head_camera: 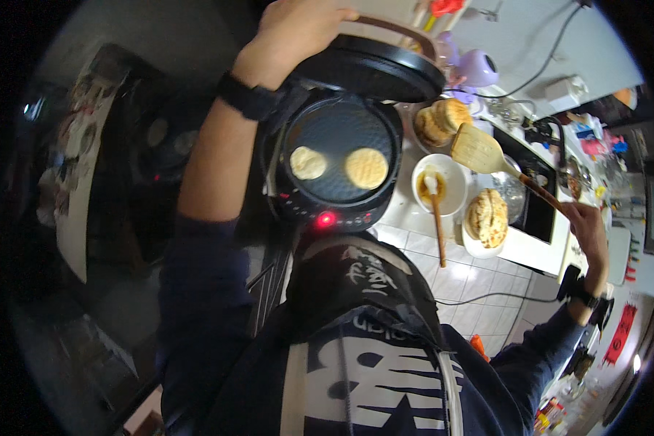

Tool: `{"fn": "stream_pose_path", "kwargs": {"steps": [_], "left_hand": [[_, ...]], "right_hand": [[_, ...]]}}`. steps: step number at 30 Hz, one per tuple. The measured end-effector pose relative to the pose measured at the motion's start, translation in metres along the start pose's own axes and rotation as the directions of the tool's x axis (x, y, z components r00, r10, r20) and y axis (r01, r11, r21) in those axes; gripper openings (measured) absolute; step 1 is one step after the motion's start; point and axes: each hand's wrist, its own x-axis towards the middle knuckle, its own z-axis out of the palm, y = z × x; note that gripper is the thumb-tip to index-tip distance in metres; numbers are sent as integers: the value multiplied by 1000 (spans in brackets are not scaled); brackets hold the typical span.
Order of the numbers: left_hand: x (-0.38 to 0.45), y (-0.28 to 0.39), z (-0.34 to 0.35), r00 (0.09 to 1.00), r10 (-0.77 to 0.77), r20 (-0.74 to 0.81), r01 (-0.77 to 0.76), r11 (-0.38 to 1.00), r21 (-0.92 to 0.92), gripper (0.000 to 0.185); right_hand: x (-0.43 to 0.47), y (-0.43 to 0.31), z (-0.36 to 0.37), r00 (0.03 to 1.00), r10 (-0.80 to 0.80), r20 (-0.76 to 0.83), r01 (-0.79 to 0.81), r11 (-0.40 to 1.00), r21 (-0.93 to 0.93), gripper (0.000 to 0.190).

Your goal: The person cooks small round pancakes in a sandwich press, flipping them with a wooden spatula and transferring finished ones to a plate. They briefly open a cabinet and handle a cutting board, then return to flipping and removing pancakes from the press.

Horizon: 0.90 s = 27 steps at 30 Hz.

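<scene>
My left hand [300,32] grips the curved handle [398,27] of a raised black lid [370,68] on an electric griddle [338,128]. Two flatbreads lie on the dark plate, a pale one [308,163] at the left and a lightly browned one [367,168] at the right. A red light glows on the front panel. Off to the right, my right hand [586,226] holds a wooden spatula [477,148] by its handle. The spatula's blade hangs beside a white bowl [458,188] that holds yellowish liquid and a wooden-handled brush [436,212].
Browned flatbreads [441,122] are piled right of the griddle. More flatbreads [488,218] rest on a white plate [482,252] near the counter edge. Beyond are a sink [537,220] with a black faucet [560,141], a purple appliance [478,68] and a hanging cable [545,65].
</scene>
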Motion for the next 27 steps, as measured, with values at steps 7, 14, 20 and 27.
{"fn": "stream_pose_path", "kwargs": {"steps": [7, 14, 20, 27], "left_hand": [[6, 5, -8, 1000, -4, -8, 3, 990, -144, 23], [5, 4, -8, 999, -31, 17, 33, 990, -137, 24], [2, 4, -6, 1000, -24, -8, 22, 990, -142, 24], [-3, 6, -8, 1000, -15, -9, 13, 991, -136, 23]], "right_hand": [[-24, -95, 88, 892, -399, -214, 419, 906, 59, 26], [57, -170, 116, 789, -612, -57, 542, 736, -405, 27], [121, -199, 85, 802, -553, 225, 597, 728, -338, 27], [160, -175, 102, 842, -420, 339, 506, 834, -222, 24]]}}
